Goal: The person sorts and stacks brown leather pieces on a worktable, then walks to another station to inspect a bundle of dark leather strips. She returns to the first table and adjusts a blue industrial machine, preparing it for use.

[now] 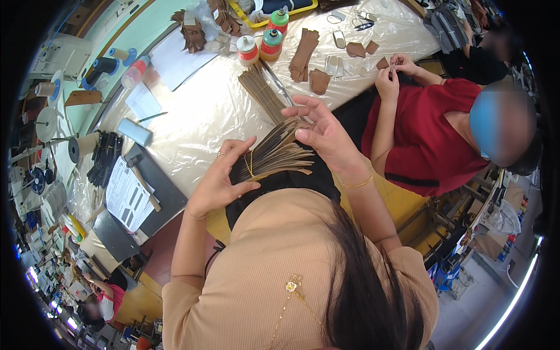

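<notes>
Inspected at the near edge of the plastic-covered counter (201, 105): a fanned bundle of thin brown strips (280, 154), bound toward its left end by a thin yellow band (252, 165) and seen above a black-clad lap (303, 182). Cannot tell the exact support beneath. Long axis roughly left to right, narrow at the band, splayed rightward. On the left grip (224, 169): found open in a C, with thumb and fingers either side of the banded end; nearer to the band than the right, with the strips running away rightward. (Cannot tell any pressure on them.) On the right grip (318, 128): found open, loosely curled, over the fan's far right corner, with the bundle to the left and bodyward; cannot confirm contact. Also recorded, farther in from the near edge: a second, straight bundle of brown strips (262, 93), with a slender silver metal tool (279, 86) along its right side.
</notes>
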A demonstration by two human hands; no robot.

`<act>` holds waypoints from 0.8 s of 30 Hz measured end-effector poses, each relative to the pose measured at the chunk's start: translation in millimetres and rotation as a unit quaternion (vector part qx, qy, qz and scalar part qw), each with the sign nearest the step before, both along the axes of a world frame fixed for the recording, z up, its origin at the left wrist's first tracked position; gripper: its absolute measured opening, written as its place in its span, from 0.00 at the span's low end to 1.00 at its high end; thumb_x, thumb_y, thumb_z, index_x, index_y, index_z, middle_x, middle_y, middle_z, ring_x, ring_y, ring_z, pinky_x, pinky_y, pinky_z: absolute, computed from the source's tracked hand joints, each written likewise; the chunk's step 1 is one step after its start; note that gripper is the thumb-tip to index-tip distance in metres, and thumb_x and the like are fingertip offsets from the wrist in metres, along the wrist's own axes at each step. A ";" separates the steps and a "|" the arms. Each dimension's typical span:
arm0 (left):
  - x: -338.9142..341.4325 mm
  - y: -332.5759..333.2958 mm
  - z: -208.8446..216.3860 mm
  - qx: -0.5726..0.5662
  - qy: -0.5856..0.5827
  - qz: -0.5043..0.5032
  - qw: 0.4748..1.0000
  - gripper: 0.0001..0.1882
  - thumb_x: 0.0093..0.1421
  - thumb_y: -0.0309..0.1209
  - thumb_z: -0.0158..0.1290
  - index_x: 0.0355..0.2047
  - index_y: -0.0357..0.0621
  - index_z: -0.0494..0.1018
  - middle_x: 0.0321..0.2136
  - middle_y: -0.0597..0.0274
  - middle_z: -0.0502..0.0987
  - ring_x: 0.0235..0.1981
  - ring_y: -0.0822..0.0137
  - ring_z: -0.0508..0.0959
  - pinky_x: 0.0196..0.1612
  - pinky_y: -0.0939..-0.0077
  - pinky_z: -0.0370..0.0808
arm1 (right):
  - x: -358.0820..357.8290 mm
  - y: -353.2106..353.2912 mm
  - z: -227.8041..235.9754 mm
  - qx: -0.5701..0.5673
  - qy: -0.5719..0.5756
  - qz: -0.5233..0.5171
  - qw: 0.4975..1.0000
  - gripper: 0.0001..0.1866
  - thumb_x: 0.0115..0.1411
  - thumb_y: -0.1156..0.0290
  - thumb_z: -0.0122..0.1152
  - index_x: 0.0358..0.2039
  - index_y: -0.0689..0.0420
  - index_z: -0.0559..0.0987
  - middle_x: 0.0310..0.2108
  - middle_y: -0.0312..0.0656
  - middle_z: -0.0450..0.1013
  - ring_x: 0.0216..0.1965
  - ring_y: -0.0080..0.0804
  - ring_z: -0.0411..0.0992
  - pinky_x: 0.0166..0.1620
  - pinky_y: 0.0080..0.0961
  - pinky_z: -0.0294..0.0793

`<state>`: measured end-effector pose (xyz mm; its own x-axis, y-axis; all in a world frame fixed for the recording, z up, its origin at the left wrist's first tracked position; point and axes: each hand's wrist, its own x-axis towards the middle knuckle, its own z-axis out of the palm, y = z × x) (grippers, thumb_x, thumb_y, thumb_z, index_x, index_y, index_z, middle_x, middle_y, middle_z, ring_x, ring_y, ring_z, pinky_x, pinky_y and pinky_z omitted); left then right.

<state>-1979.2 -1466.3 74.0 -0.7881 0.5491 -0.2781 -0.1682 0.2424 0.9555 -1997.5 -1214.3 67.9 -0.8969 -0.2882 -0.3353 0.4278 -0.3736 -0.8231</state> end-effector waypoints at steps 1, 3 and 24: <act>0.1 0.2 -0.2 -0.004 0.006 -0.002 1.000 0.44 0.43 0.21 0.65 0.63 0.46 0.63 0.46 0.58 0.64 0.50 0.61 0.67 0.58 0.74 0.61 | 0.8 -0.4 -1.4 0.005 -0.008 0.004 1.000 0.31 0.57 0.68 0.67 0.59 0.60 0.66 0.56 0.41 0.66 0.47 0.22 0.69 0.53 0.19 0.68; 0.0 0.4 -0.2 -0.011 0.016 -0.006 1.000 0.42 0.44 0.21 0.66 0.61 0.45 0.64 0.46 0.58 0.64 0.50 0.61 0.67 0.58 0.74 0.62 | 2.0 -0.8 -3.9 -0.020 -0.018 0.027 0.999 0.33 0.56 0.67 0.68 0.60 0.60 0.65 0.55 0.42 0.67 0.49 0.23 0.69 0.54 0.20 0.69; -11.1 -16.1 23.1 -0.118 0.189 -0.111 0.969 0.39 0.43 0.16 0.60 0.58 0.51 0.68 0.48 0.50 0.67 0.49 0.48 0.72 0.52 0.62 0.71 | -8.8 20.7 2.9 -0.046 -0.013 0.193 0.980 0.17 0.53 0.78 0.66 0.45 0.63 0.81 0.44 0.41 0.78 0.45 0.23 0.74 0.52 0.21 0.72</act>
<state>-1990.3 -1482.4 97.1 -0.7282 0.6726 -0.1314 0.2636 0.4518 0.8523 -2006.3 -1193.6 70.8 -0.7075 -0.6338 -0.3127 0.5714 -0.2526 -0.7808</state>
